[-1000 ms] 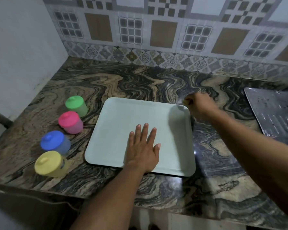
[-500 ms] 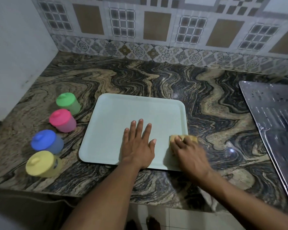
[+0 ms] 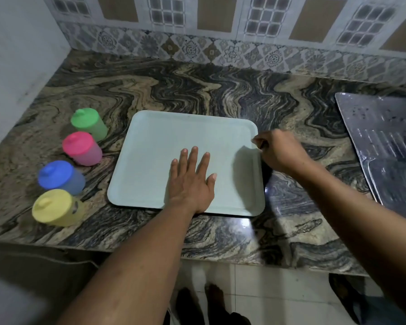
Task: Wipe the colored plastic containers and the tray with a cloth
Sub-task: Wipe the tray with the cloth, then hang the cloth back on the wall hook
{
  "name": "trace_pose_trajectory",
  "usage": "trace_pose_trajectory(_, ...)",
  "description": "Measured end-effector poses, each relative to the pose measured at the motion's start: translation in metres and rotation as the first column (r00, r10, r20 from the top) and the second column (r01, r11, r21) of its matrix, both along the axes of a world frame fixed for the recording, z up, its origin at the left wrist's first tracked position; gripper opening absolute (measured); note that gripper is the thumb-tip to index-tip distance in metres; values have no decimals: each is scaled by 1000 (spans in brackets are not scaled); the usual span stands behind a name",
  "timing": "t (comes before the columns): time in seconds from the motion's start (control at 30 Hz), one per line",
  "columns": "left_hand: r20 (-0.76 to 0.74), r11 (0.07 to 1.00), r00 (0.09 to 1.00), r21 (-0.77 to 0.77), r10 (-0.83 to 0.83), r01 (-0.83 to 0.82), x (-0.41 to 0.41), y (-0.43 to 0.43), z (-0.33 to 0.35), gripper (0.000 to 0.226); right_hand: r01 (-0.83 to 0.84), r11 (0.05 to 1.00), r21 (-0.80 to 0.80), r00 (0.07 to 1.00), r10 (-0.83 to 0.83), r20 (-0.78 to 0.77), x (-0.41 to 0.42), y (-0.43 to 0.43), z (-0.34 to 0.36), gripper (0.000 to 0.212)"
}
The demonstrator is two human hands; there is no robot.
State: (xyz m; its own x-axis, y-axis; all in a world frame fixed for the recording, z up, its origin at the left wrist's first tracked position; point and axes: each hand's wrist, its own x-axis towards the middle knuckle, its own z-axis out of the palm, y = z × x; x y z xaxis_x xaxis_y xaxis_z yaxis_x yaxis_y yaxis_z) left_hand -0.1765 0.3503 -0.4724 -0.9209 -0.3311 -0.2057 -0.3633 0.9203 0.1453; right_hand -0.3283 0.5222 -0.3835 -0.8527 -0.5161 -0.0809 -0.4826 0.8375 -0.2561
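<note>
A pale green tray (image 3: 164, 146) lies flat on the marbled counter (image 3: 197, 90). My left hand (image 3: 192, 181) rests on its near middle, palm down with straight fingers. At the tray's right rim, near the far corner, my right hand (image 3: 279, 151) has its fingers curled; the cloth is hidden under it. Left of the tray stand a green container (image 3: 88, 123), a pink container (image 3: 81, 147), a blue container (image 3: 60, 177) and a yellow container (image 3: 55, 207), lids on, in a row from far to near.
A ribbed steel draining board (image 3: 384, 141) lies at the right end of the counter. A tiled wall (image 3: 220, 24) runs along the back and a plain wall (image 3: 17, 55) closes the left side. The counter's front edge (image 3: 197, 252) runs just below the tray.
My right hand swept from the tray's far right corner down to its near right edge, showing a yellow cloth there, and is now back up the right rim. My left hand stayed put.
</note>
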Motion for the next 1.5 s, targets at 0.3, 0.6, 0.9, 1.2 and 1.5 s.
trace_pose_trajectory(0.3, 12, 1000, 1000, 8, 13, -13, -1, 0, -1, 64, -340, 807, 482, 924, 383, 10, 90, -1, -5, 30)
trace_pose_trajectory(0.6, -3, 1000, 1000, 20, 16, -16, -1, 0, -3, 64, -255, 963, 86, 906, 206, 371, 105, 17, -1, 21)
trace_pose_trajectory(0.9, 4, 922, 996, 380, 84, -80, -4, -16, 19, 61, 786, 510, -350, 364, 76, 928, 82, 23, 10, 16)
trace_pose_trajectory(1.2, 75, 313, 926, 928, 370, -200, 11, -33, 92, 40, 857, 365, -363, 389, 4, 921, 85, -33, 50, 29)
trace_pose_trajectory(1.5, 133, 99, 872, 974, 471, -202, 28, -74, 123, 44, 789, 409, -458, 464, 91, 881, 96, -95, 90, 28)
